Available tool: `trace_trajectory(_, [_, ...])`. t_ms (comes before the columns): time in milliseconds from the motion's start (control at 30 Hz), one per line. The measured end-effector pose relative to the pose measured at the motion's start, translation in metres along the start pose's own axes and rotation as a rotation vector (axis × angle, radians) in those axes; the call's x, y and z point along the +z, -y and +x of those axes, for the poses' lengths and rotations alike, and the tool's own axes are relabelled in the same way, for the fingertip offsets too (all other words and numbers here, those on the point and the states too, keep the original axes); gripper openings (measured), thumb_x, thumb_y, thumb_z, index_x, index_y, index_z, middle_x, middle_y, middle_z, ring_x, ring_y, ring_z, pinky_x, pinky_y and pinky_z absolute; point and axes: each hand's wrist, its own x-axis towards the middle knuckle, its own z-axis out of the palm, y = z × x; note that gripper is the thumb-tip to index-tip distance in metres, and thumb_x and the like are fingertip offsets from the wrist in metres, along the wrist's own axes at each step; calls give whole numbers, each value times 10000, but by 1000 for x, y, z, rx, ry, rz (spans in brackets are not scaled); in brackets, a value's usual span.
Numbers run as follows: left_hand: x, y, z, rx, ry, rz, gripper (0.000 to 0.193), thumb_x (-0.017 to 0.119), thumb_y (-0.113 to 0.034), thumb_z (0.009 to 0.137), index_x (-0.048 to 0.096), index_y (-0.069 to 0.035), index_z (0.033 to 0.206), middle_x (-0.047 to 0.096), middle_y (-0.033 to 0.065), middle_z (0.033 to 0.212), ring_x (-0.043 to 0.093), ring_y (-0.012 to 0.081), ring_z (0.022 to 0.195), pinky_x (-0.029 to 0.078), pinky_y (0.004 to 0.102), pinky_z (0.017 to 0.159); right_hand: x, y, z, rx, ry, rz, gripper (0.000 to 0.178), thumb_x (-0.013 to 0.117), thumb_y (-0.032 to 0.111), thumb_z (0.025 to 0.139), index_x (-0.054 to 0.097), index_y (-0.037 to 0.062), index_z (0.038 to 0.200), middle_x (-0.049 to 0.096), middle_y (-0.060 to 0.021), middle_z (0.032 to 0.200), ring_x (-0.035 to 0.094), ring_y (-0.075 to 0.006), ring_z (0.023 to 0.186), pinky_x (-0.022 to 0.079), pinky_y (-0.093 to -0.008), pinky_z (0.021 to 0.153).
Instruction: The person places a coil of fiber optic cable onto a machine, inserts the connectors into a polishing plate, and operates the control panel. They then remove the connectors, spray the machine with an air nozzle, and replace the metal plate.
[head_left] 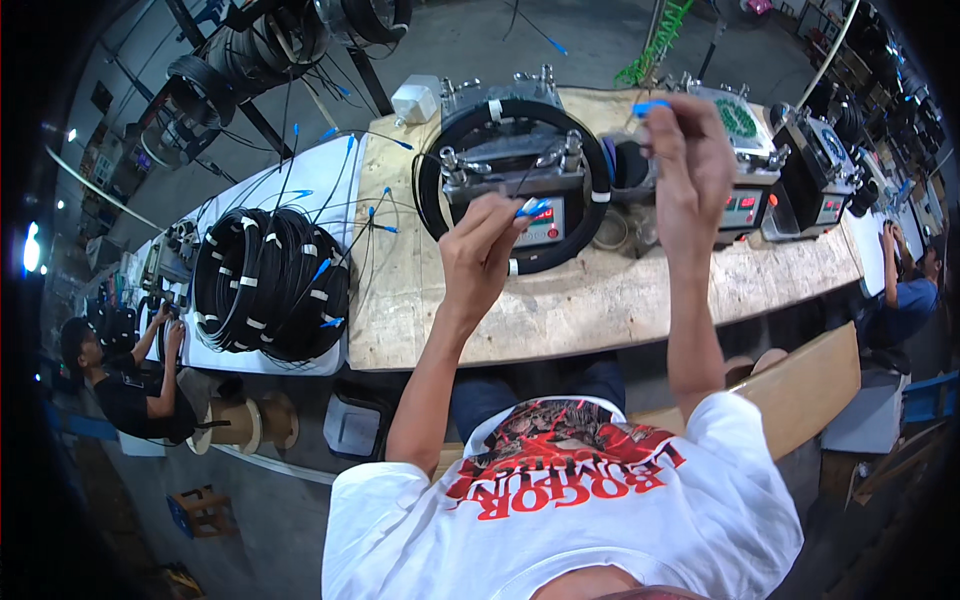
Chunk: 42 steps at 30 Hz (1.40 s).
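Observation:
My left hand (476, 245) is closed, pinching a small blue cable connector (533, 208) between thumb and fingers. Raised to its right, my right hand (692, 160) has its fingers closed on another small blue piece (650, 108), which looks like a connector or its cap. Under and beyond the left hand, a coil of black cable (592, 228) bound with white tape rings a metal clamping machine (485, 183). The machine's display panel (547, 226) is partly hidden by the left fingers.
Several taped black cable coils (265, 285) with blue ends lie on a white surface at left. More clamping machines (740, 165) stand along the wooden table (410, 325) at right. A dark round container (630, 165) sits beside the ring. Co-workers (135, 375) are at both sides.

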Motion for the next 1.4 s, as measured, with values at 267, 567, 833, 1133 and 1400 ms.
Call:
trace_trajectory(267, [1,-14,19,-99,47,-205,158,668,59,882,691,59,1039,663,125,835,628,235,785,495,306,722,8,-2,-20,102,486,145,211,677,15,927,687,-24,1134,684,-80,1093,642,-119,969,524,-262,828])
trace_trajectory(567, [-1,-9,17,-84,69,-176,166,685,50,877,695,59,1043,662,124,834,631,234,809,499,309,738,10,-2,-22,-6,556,-68,207,694,43,893,695,-20,1090,699,-112,1029,658,-176,921,523,-300,808])
trace_trajectory(833, [-6,-11,17,-113,120,-169,166,696,39,869,689,59,1034,638,117,797,601,234,772,484,315,692,8,-2,-22,-23,570,-85,211,692,35,881,698,-15,1086,702,-120,1034,665,-215,931,520,-317,830])
trace_trajectory(1133, [-7,-14,25,-66,143,-91,161,714,22,853,692,59,1008,611,124,755,583,243,702,468,311,645,10,-20,-31,29,571,1,251,686,17,884,686,-8,1134,699,-112,1076,658,-192,967,521,-311,846])
trace_trajectory(1400, [-3,-14,24,-84,116,-103,169,738,-19,840,711,30,1000,657,122,775,636,233,695,498,315,631,20,-18,-45,209,387,203,174,687,45,928,609,-59,1043,613,-93,1050,606,-100,936,526,-252,829])
